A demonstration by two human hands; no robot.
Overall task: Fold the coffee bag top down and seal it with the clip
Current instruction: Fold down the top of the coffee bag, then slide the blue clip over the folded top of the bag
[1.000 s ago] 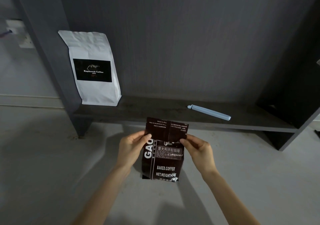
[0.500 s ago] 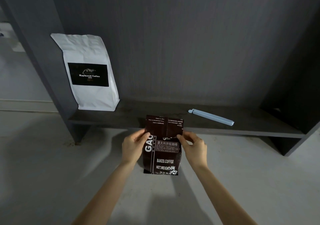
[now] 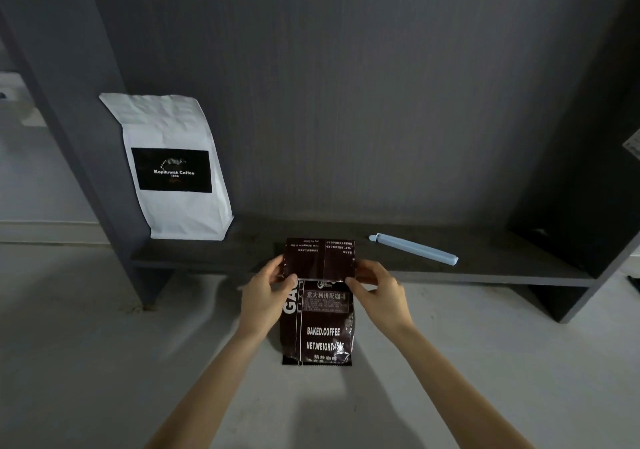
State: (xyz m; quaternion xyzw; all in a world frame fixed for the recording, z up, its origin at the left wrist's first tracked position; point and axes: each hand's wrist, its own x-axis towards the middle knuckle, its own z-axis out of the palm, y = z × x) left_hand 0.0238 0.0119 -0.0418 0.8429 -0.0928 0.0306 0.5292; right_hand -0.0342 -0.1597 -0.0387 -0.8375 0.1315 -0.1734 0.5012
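A dark brown coffee bag (image 3: 322, 331) with white print "BAKED.COFFEE" hangs in the air in front of the low shelf. Its top flap (image 3: 320, 258) is folded forward and down, so its text reads upside down. My left hand (image 3: 266, 292) pinches the flap's left edge and my right hand (image 3: 377, 292) pinches its right edge, thumbs on the front. A long light-blue sealing clip (image 3: 414, 249) lies closed on the shelf, to the upper right of my right hand and apart from it.
A white coffee bag (image 3: 173, 164) with a black label stands at the shelf's left end, leaning against the dark upright panel. The dark grey shelf (image 3: 502, 272) runs low across the view, with a back wall behind and a side panel at right. Pale floor lies below.
The bag and both hands have stayed together while the view shifted slightly. The flap lies flatter against the bag front, and my fingers sit closer to its lower corners.
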